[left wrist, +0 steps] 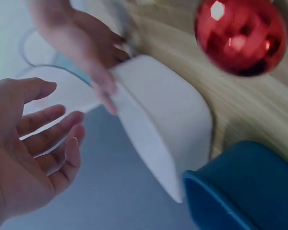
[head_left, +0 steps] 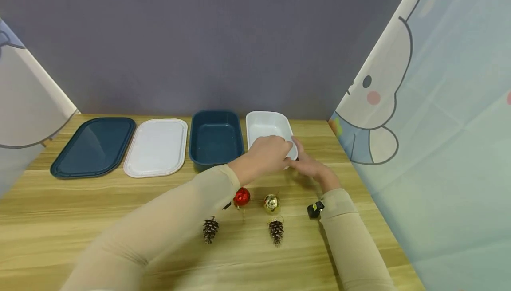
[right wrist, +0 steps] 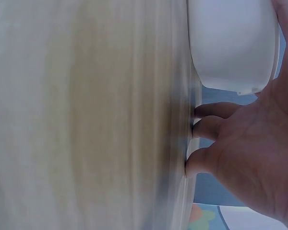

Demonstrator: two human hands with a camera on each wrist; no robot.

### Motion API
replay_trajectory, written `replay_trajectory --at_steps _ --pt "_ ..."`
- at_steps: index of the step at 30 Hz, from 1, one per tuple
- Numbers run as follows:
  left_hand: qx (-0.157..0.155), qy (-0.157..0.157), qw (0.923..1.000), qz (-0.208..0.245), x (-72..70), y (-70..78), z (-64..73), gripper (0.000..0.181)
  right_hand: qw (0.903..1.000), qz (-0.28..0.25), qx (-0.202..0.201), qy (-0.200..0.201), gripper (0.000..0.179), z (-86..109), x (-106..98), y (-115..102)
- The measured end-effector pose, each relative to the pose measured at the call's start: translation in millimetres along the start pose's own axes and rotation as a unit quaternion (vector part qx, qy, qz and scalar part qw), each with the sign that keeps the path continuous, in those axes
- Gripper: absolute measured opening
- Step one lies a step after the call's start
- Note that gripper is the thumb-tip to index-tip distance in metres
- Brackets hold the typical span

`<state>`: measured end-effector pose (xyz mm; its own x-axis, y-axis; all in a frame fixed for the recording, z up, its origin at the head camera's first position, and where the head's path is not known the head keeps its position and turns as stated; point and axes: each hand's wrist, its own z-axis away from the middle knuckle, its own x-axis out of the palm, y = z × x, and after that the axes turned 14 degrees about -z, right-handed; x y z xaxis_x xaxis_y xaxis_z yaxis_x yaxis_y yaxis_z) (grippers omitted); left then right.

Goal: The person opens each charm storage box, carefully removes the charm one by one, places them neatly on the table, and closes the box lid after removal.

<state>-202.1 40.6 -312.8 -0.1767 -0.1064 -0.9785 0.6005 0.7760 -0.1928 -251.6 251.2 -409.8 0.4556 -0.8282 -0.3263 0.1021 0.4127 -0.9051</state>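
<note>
A white rectangular container (head_left: 268, 123) stands at the back right of the table. My left hand (head_left: 269, 152) hangs over its front part; in the left wrist view, the fingers are loosely bent with nothing between them. At the container's right front corner is my right hand (head_left: 309, 165), its thumb by the rim. The right wrist view shows its other fingers (right wrist: 201, 160) spread, tips against the tabletop beside the wall. A dark blue container (head_left: 217, 135) stands to the left of the white one. A red bauble (head_left: 241, 197) lies close to my left sleeve.
Nearer me are a gold bauble (head_left: 272, 203) and two pinecones (head_left: 276, 231). A white lid (head_left: 157, 147) and a dark blue lid (head_left: 96, 147) lie flat at the left. A grey wall (head_left: 199, 42) rises behind the table, with a patterned curtain (head_left: 439, 149) along the right.
</note>
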Motion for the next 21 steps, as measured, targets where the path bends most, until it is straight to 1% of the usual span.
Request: replay_trajectory --at_steps 4,6,8,11,13,18,21 --pt "-0.017 -0.04 0.9988 -0.021 17.2 -8.9 -30.3 0.051 1.0 0.001 0.0 0.007 0.111 -0.3 1 -1" --pt "-0.026 -0.06 0.9973 -0.033 28.3 -13.0 -41.1 0.057 0.9999 0.005 0.006 0.013 0.114 -0.3 1 -1" --pt "-0.03 -0.083 0.9952 -0.042 38.5 -16.1 -48.3 0.06 0.9998 0.007 0.009 0.016 0.117 -0.2 2 -1" --pt "-0.029 -0.112 0.9923 -0.043 49.6 -19.1 -53.2 0.063 0.9996 0.008 0.015 0.023 0.119 0.0 2 -1" --pt "-0.028 -0.125 0.991 -0.038 54.0 -20.6 -54.7 0.064 0.9996 0.009 0.013 0.025 0.118 0.1 2 0" --pt "-0.029 -0.136 0.9902 -0.001 58.3 -25.6 -56.0 0.064 0.9996 0.01 0.012 0.023 0.118 0.9 1 -1" --pt "-0.032 -0.139 0.9897 0.015 62.0 -29.4 -56.5 0.061 0.9996 0.014 0.015 0.022 0.118 2.1 2 -2"
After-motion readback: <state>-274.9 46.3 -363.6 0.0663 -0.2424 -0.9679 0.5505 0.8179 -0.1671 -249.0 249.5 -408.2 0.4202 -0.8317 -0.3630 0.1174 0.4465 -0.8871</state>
